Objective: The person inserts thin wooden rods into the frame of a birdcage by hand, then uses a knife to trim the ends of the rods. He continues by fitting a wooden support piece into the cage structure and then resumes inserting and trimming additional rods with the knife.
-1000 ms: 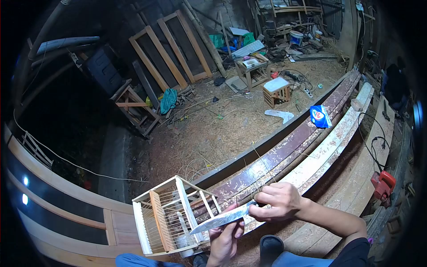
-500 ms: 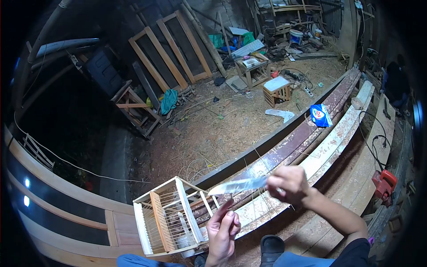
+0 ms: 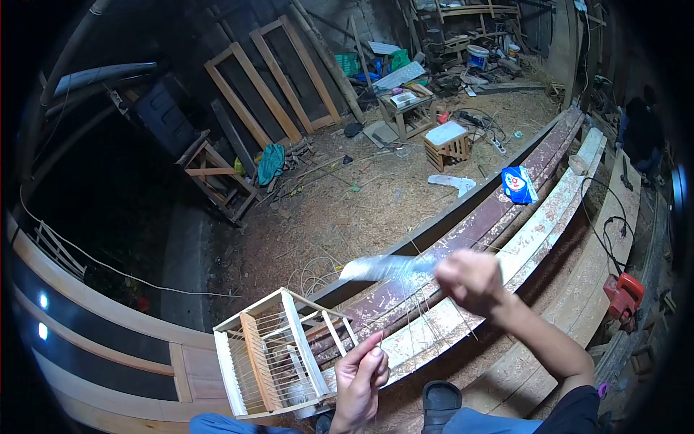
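My right hand is closed round the handle of a knife. Its broad pale blade points left and is smeared by motion, above the planks. Lower down, my left hand is raised with thumb and forefinger pinched together; whatever lies between them is too small to make out. Just left of that hand stands a small wooden cage with thin upright bars, partly open on its right side. Several thin sticks lie across the white plank beneath my right hand.
A blue-and-white packet lies on the maroon plank. At the right are a red power tool and its black cable. Wooden frames lean at the back. A slatted stool stands on the shaving-covered floor.
The knife has risen from just above my left fingertips and its blade is more level. My right hand has moved slightly up; my left hand stays nearly in place, still pinched.
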The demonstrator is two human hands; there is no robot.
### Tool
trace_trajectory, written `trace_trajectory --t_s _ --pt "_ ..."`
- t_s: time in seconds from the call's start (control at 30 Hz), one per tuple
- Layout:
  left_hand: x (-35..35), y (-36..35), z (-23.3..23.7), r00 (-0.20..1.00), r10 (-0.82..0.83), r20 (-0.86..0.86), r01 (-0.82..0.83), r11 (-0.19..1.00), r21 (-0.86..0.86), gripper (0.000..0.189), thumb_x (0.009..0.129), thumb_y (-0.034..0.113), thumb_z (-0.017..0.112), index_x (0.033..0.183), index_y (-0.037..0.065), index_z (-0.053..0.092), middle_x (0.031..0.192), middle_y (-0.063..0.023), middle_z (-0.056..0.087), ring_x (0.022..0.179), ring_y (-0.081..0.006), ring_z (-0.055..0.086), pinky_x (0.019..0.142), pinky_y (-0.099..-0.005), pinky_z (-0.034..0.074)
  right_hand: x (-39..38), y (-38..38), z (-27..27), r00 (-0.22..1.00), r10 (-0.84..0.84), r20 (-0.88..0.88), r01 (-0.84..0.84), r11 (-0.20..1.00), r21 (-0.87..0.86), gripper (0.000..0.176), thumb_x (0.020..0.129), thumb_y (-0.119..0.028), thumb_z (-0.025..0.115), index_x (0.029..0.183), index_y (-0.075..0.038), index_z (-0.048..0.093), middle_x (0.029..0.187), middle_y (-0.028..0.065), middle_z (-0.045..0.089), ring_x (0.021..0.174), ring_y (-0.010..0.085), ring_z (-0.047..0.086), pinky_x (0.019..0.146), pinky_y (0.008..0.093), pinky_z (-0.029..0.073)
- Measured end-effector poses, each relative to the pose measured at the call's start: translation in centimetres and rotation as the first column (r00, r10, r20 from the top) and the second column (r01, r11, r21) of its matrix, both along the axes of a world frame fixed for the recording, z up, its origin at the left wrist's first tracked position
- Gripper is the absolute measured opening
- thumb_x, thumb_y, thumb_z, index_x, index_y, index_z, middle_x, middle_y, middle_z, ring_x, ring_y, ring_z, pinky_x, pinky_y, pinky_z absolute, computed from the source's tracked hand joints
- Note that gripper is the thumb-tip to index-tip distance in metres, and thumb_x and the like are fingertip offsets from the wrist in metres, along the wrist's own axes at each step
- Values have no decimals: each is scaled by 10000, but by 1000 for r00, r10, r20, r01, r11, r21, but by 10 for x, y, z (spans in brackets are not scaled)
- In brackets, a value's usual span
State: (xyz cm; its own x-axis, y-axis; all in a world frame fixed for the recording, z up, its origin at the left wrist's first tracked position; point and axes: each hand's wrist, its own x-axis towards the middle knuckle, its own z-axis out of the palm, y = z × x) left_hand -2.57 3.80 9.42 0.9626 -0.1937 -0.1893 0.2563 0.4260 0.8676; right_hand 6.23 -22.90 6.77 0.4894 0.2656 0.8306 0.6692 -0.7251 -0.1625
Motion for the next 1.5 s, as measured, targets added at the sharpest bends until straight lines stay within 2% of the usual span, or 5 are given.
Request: trace_trajectory --t_s 0.43,0.63,0.83,1.17,1.5 --pt "-3 -11 -7 997 43 -67 -47 998 -52 360 1032 -32 581 1391 -51 591 982 -76 648 756 -100 505 565 -232 382 -29 44 7 968 252 15 -249 964 -92 208 917 -298 708 1119 -264 673 781 -55 545 629 88 563 485 257 394" --pt "2 -8 -5 992 119 31 -119 993 26 123 1026 24 655 1125 -29 707 842 -46 638 678 -81 517 559 -222 384 -18 26 13 983 177 49 -164 966 -199 176 927 -332 724 1082 -276 663 731 -75 509 596 81 522 485 252 376" --pt "3 2 -5 998 53 45 -56 997 53 278 1052 61 633 1318 11 694 817 -46 616 644 -56 472 530 -206 360 3 -13 12 989 -145 -35 148 983 111 163 921 -200 777 994 -118 657 751 56 635 594 224 629 497 368 494" --pt "-5 -8 -6 987 152 -57 -150 988 47 366 1001 -44 601 1366 -43 624 1088 -128 721 787 -79 553 624 -247 426 -30 46 0 964 265 38 -254 949 -186 256 872 -328 799 1067 -226 667 742 -55 581 580 106 540 475 260 395" --pt "2 9 -5 997 31 -69 -34 999 -37 303 1052 55 619 1343 -19 659 915 -85 655 586 -48 407 512 -198 291 0 4 -2 999 -29 -20 31 991 133 150 928 -238 765 955 -142 653 698 28 582 518 209 578 441 367 458"
